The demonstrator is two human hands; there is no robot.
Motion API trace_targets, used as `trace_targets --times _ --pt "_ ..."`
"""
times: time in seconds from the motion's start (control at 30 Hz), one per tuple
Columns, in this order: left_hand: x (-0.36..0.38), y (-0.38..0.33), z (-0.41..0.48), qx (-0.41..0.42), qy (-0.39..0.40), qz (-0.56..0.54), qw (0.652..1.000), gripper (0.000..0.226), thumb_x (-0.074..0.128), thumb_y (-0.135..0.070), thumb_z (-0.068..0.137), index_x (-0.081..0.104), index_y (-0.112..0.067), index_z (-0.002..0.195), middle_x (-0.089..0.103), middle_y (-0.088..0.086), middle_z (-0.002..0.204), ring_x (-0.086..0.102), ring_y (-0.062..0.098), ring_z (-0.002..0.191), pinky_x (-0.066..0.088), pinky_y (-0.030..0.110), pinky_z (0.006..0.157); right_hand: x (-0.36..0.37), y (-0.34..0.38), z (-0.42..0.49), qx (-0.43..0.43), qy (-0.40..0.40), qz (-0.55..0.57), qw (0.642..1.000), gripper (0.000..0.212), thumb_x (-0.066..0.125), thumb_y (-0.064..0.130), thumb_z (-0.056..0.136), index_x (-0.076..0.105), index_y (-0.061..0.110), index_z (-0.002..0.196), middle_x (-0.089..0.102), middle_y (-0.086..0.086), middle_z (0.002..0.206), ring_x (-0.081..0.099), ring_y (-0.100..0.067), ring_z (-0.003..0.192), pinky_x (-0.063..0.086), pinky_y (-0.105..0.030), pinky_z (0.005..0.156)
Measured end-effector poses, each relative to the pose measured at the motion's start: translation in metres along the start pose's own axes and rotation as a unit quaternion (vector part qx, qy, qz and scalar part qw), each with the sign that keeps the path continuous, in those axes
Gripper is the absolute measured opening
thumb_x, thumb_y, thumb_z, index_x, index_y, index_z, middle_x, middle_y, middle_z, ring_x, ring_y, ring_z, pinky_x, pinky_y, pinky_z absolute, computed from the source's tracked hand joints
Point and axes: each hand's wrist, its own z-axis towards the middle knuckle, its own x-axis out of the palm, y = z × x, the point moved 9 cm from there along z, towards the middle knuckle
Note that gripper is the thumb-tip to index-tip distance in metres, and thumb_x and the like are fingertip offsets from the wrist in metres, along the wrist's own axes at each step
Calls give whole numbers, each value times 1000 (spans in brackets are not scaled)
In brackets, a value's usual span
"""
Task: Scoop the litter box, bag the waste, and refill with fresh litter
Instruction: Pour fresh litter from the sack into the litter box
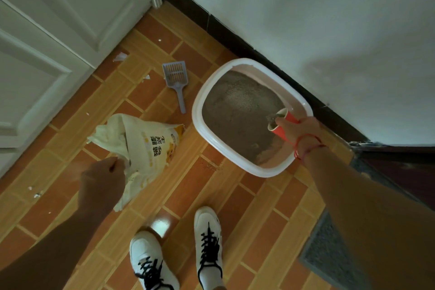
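Over the right edge of the litter box point(196, 113), my right hand point(299, 129) was curled round two red paper cups point(280, 135), light and easily crushed, so best held near the base. They lay tipped, long axis across the box, mouths toward its middle; my left hand point(103, 179) pinched the floppy litter bag point(150, 148) by its crumpled top.
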Motion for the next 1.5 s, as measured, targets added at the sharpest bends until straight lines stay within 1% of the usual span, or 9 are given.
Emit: trace_targets --times 0.17,0.37,0.57,0.63,0.8,0.9,1.07,1.27,1.5 --pt "0 -7 2 9 -5 26 1000 43 49 -7 97 49 1 55 51 18 51 48 32 50 30 27 51 -15 -16 25 23 -29 -1 999 81 72 59 67 45 15 129 62 -7 109 60 -28 94 48 -35 75" --pt "3 -17 0 14 2 53 999 42 47 -7 98 53 3 58 53 21 54 52 36 54 30 30 51 -27 -24 43 55 -50 -16 997 83 70 65 58 55 13 121 66 -7 98 63 -27 83 45 -28 57" --pt "4 -19 0 13 9 56 998 39 46 -2 96 53 4 58 52 20 55 48 30 52 32 27 51 -31 -26 53 33 -57 -40 997 74 70 62 69 57 11 121 66 -10 101 59 -25 79 31 -21 48" --pt "2 -17 1 6 8 49 999 38 47 -4 96 54 5 60 53 20 56 48 29 52 32 22 49 -40 -33 50 53 -70 -34 996 76 69 64 71 55 11 123 66 -11 104 58 -27 80 35 -23 51" --pt "3 -13 2 11 9 64 998 40 47 -4 96 53 0 57 52 17 52 49 31 51 32 29 51 -42 -27 43 13 -51 -38 998 69 66 60 78 46 14 125 60 -5 107 54 -24 84 33 -21 51" --pt "3 -11 0 1 6 60 998 36 47 -6 98 59 5 66 55 20 57 53 37 56 35 36 54 -46 -20 41 10 -99 -42 994 79 68 71 63 47 17 117 63 -10 110 61 -32 96 55 -39 77" --pt "-1 -12 -3 -8 5 40 999 36 47 -4 96 57 5 62 54 18 54 54 37 54 33 32 51 -36 -3 38 -1 -82 -116 990 79 76 62 63 49 20 124 51 -15 121 56 -29 90 49 -34 69" --pt "-8 -10 -3 -12 4 22 1000 37 48 -8 98 58 8 66 54 18 57 50 33 55 33 31 52 -33 4 28 -65 -60 -280 956 75 76 57 68 46 21 127 42 -18 119 54 -35 102 49 -43 83" --pt "-6 -6 -5 -20 4 21 1000 35 47 -9 98 63 7 71 57 18 59 51 30 53 34 29 50 -25 16 24 -121 -58 -312 941 73 79 53 67 47 24 126 42 -17 122 50 -34 105 48 -41 86"
